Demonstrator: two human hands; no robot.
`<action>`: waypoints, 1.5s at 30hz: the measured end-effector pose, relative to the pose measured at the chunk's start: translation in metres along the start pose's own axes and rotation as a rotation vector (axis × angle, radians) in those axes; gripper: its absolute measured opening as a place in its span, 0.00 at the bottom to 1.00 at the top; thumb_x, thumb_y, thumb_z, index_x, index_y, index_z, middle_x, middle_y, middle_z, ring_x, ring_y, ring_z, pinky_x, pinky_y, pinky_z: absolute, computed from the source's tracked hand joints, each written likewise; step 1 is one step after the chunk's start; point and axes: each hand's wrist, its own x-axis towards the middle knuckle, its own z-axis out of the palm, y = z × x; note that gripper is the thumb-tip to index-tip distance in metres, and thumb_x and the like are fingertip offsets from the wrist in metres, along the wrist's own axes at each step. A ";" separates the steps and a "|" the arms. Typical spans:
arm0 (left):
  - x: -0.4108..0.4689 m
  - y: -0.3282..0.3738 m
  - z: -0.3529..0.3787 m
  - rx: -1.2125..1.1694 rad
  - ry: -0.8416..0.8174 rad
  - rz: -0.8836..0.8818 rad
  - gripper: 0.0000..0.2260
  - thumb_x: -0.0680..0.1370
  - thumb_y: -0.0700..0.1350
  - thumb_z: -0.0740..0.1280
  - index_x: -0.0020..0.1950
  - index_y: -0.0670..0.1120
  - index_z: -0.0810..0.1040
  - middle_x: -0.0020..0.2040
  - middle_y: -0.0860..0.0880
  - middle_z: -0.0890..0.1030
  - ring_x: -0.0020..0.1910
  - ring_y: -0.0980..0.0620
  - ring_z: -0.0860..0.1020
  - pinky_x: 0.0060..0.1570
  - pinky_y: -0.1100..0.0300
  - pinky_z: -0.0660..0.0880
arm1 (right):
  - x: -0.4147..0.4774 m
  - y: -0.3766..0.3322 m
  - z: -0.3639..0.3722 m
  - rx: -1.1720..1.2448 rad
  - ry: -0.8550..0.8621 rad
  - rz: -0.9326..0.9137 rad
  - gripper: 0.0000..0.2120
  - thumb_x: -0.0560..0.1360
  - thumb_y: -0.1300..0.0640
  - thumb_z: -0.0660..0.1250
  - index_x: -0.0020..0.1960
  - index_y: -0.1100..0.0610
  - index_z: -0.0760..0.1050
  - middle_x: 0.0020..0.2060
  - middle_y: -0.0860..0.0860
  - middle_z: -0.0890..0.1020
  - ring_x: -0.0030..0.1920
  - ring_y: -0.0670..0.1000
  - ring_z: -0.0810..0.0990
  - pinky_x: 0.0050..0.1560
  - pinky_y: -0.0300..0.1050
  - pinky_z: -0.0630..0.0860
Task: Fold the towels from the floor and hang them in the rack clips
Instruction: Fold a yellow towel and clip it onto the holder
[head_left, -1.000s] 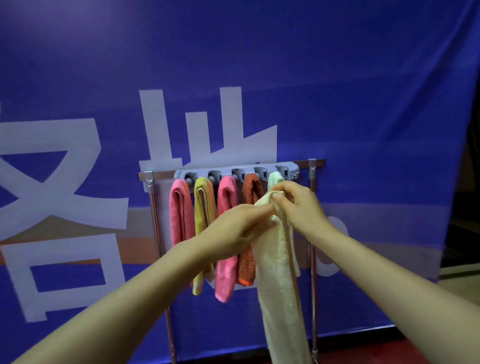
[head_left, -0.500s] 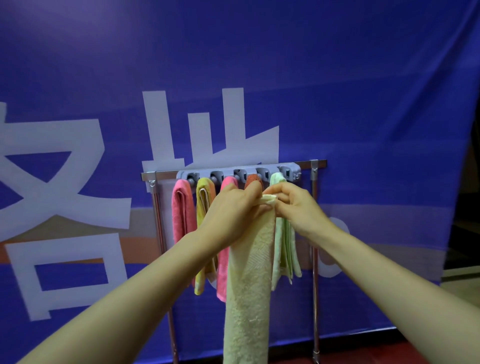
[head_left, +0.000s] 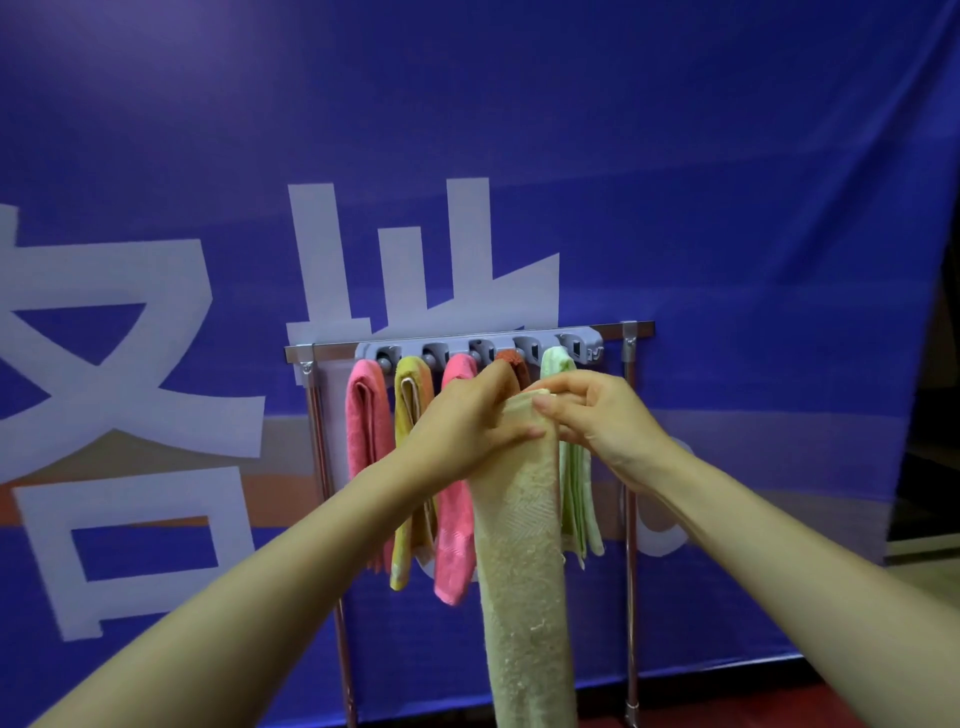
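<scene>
A long cream towel (head_left: 522, 561) hangs folded lengthwise in front of the rack, its top end held by both hands. My left hand (head_left: 467, 421) grips the top from the left, thumb across the front. My right hand (head_left: 592, 415) pinches the top edge from the right. Behind them a grey clip bar (head_left: 483, 347) on a metal rail (head_left: 641, 328) holds a pink towel (head_left: 366, 431), a yellow towel (head_left: 410, 395), a second pink towel (head_left: 452, 551), an orange towel (head_left: 511, 358) mostly hidden, and a pale green towel (head_left: 576, 499).
The rack stands on two thin metal legs (head_left: 630, 597) against a large blue banner (head_left: 675, 182) with white characters. A strip of red floor (head_left: 727, 701) shows at the bottom right. A dark opening lies at the far right edge.
The cream towel has shifted left and now hangs straight and narrow before the orange towel. Both hands have closed in on its top end, just below the clips.
</scene>
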 end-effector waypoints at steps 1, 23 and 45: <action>-0.001 -0.002 -0.002 -0.058 -0.035 -0.030 0.13 0.72 0.50 0.72 0.41 0.50 0.68 0.33 0.56 0.70 0.32 0.58 0.67 0.33 0.61 0.65 | 0.001 -0.001 -0.001 -0.030 0.005 -0.012 0.05 0.75 0.63 0.66 0.49 0.59 0.79 0.40 0.53 0.84 0.37 0.43 0.83 0.39 0.34 0.79; 0.004 -0.002 -0.016 -0.332 0.271 -0.187 0.11 0.71 0.40 0.72 0.42 0.48 0.70 0.35 0.53 0.71 0.34 0.57 0.69 0.36 0.63 0.69 | 0.027 -0.021 -0.006 -0.236 0.162 -0.285 0.05 0.73 0.67 0.67 0.46 0.59 0.77 0.39 0.48 0.80 0.38 0.37 0.79 0.44 0.28 0.74; -0.096 -0.068 0.073 -1.300 -0.146 -0.636 0.36 0.57 0.59 0.79 0.56 0.37 0.80 0.46 0.38 0.83 0.38 0.48 0.82 0.38 0.58 0.78 | 0.042 0.028 -0.134 -1.110 0.640 0.867 0.07 0.78 0.59 0.59 0.43 0.58 0.73 0.41 0.49 0.75 0.51 0.40 0.71 0.27 0.37 0.61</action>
